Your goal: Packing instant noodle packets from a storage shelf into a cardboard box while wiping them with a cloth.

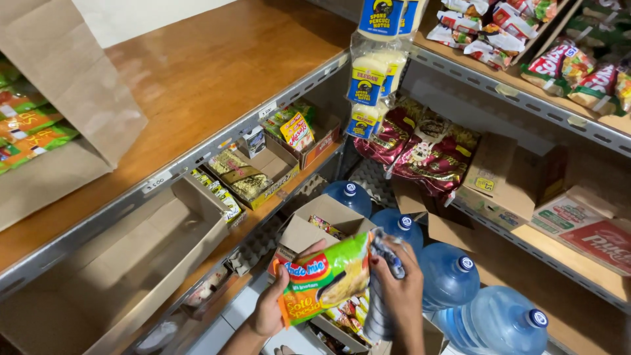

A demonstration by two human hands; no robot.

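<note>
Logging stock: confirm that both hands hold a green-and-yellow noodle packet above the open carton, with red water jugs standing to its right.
One detail is wrong: the water jugs are blue, not red, as the head view shows. The left hand and right hand do hold the noodle packet above the open carton.

Gripping a green-and-yellow noodle packet (327,276) with left hand (271,309) and right hand (402,289), above an open cardboard box (309,230) of more packets. Beside it, blue water jugs (453,276); left, an empty cardboard tray (131,263) on a metal shelf (197,158).

Noodle packet (325,276) over open carton (309,230), water jugs (447,273) right
</note>
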